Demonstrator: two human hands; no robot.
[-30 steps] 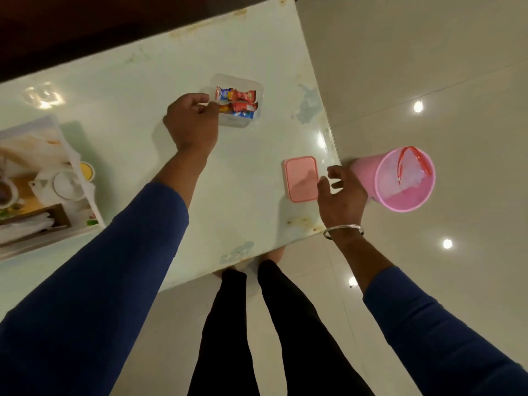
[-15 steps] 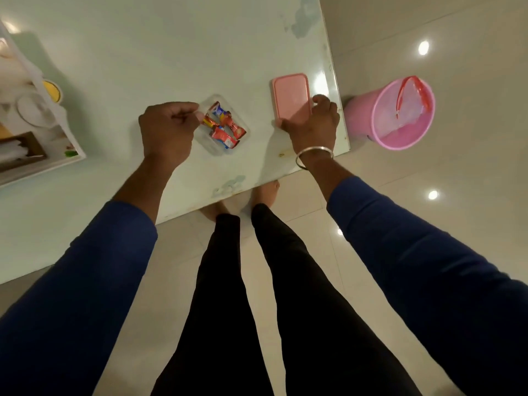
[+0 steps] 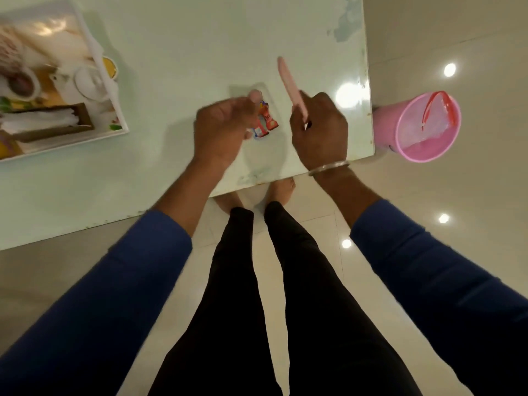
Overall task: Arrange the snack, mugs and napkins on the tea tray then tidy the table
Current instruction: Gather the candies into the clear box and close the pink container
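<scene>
Right grip: the right hand (image 3: pixel 318 130) has its fingers curled round the lower end of the pink lid (image 3: pixel 291 87), clamped on it; the lid is lifted off the bench and tilted on edge, its upper end pointing away from the person.
Left grip: the left hand (image 3: pixel 223 130) is blurred, fingers curled at the left rim of the clear snack container (image 3: pixel 264 117); whether they truly clasp it I cannot tell.
Snack: red and blue wrapped sweets (image 3: pixel 265 121) lie in the container, just beside the left fingertips and between the two hands.
Container place: on the bench (image 3: pixel 185 47), near its front right corner, with the lid just to its right and above it.
Tea tray: the tray (image 3: pixel 114 110) sits well apart at the left, printed with a teapot scene; a white heap lies on it, too blurred to name.
Bin: a pink bucket (image 3: pixel 420 130) with a clear liner stands on the floor, just beside the bench's right edge.
In the way: the left hand covers the container's left part.
</scene>
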